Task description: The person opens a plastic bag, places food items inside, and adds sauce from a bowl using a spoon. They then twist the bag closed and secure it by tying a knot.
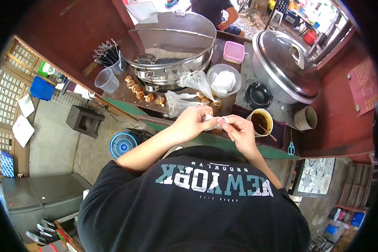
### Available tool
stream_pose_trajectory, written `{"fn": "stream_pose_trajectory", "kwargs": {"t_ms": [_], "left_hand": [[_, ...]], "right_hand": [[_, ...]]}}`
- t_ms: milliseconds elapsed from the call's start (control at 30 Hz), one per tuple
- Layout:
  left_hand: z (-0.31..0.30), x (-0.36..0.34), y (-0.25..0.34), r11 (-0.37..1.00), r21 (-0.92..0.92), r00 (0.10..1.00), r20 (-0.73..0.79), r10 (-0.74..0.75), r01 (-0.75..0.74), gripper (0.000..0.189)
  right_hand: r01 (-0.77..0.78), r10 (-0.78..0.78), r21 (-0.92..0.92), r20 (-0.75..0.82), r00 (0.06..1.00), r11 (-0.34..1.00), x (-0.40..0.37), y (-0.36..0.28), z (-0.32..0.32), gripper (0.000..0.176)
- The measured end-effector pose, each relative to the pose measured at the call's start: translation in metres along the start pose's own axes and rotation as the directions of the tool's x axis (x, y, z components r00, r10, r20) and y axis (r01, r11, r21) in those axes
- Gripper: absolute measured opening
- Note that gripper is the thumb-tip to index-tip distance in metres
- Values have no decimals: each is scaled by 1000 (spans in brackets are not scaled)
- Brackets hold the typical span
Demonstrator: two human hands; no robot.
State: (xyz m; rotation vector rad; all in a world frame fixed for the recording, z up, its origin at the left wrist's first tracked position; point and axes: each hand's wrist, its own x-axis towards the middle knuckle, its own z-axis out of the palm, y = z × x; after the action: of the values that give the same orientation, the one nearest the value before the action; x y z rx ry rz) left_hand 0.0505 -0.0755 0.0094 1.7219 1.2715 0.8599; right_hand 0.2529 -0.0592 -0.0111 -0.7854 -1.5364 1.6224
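Observation:
My left hand (193,122) and my right hand (238,129) meet over the counter's front edge, fingers pinched together. Between them they grip a small clear plastic bag (209,119); its contents are mostly hidden by my fingers. Just beyond lie crumpled clear plastic bags (180,103). Several small knotted bags of brown sauce (149,98) line the counter to the left, with more beside the loose plastic. Close to my right hand stands a tub of dark sauce (260,122) with a wooden stick leaning in it.
A large round steel pan (170,63) with a clear cover stands at the back. A lidded pot (285,67), black bowls (258,95), a pink container (234,52) and a clear bowl (224,82) holding white plastic surround it. Blue scissors (291,148) hang at right. A person (218,17) sits beyond.

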Motion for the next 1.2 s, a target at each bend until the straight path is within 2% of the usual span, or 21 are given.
{"fn": "stream_pose_trajectory", "kwargs": {"t_ms": [33,67,167,233,267,367,400,500,533,633,733,833,900,967,1033,1100,1167,1200], "left_hand": [[0,0,1,999,45,1000,-9,-4,4,31],[1,0,4,999,-28,1000,-10,-16,15,32],[0,0,9,991,113,997,-31,72,-69,27],[-1,1,14,985,22,984,-38,172,-171,23],[-2,2,16,975,-24,974,-45,221,-222,21],[-14,4,6,897,51,895,110,432,-439,20],[-21,2,11,915,-21,894,202,400,-404,22],[-34,-1,24,876,86,842,336,423,-475,26],[-34,0,22,876,89,834,364,415,-474,29],[-36,-3,24,830,270,858,321,400,-488,29],[-32,-3,15,808,381,890,111,443,-449,27],[-26,-4,15,808,412,891,20,454,-421,26],[-26,-5,13,827,362,896,53,442,-430,26],[-28,-6,13,845,311,898,89,430,-435,24],[-31,-8,17,861,261,899,123,420,-437,22],[-33,-8,14,845,256,883,171,438,-469,19],[-31,-8,14,834,279,876,238,420,-476,15],[-29,-10,15,829,307,877,277,392,-467,13]], "right_hand": [[-12,11,20,44,999,1000,-1,-1,-1,10],[-37,34,30,98,995,999,-2,-2,-1,11],[-126,107,71,231,967,990,-5,-9,-1,14],[-205,165,120,280,946,971,-4,-15,-5,18],[-154,128,43,367,922,987,-4,-13,-12,25],[-202,120,138,452,884,970,-7,-12,-18,36],[-220,115,169,479,870,961,-8,-13,-18,40],[-267,144,132,579,802,955,-8,-23,-12,45],[-210,141,39,620,772,977,-7,-24,-13,52],[-222,131,86,583,802,971,-7,-22,-8,58],[-257,104,242,507,856,935,-6,-17,-7,67],[-245,76,338,443,893,909,-9,-12,-3,78],[-247,65,411,409,910,878,-12,-5,-2,84],[-264,49,511,396,917,818,-13,4,-1,85],[-289,37,682,359,933,672,-16,12,-1,73],[-312,90,712,331,939,629,-16,24,-5,59],[-349,201,617,298,933,705,-10,37,-13,46],[-378,263,527,283,923,761,-6,23,-8,29]]}}
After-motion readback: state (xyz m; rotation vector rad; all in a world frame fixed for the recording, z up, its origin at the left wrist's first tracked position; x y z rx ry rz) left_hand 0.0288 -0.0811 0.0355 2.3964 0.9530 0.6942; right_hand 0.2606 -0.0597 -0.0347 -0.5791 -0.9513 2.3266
